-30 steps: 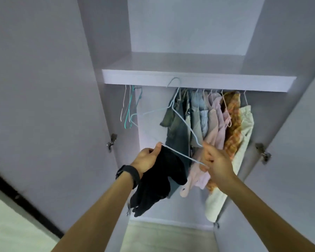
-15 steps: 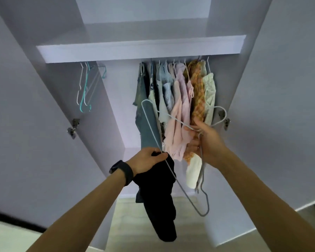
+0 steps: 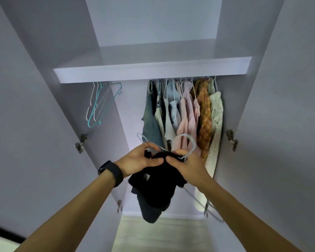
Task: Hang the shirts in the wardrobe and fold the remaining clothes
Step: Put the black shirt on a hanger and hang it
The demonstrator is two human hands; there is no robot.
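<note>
A black shirt (image 3: 156, 190) hangs bunched between my two hands in front of the open wardrobe. My left hand (image 3: 140, 160), with a black watch on the wrist, grips the shirt's top edge. My right hand (image 3: 187, 164) pinches the same edge together with a pale blue wire hanger (image 3: 190, 142), whose hook curls up above my fingers and whose long side runs down to the lower right. Several shirts (image 3: 185, 113) hang on the rail under the shelf.
Empty teal and white hangers (image 3: 98, 106) hang at the rail's left end. A white shelf (image 3: 153, 70) spans the wardrobe above the rail. Both doors stand open, with hinges (image 3: 232, 140) on the side walls. Pale floor shows below.
My hands have come together at the black shirt's top edge. The hanger, earlier held out to the right, is now up against the shirt with its hook pointing up.
</note>
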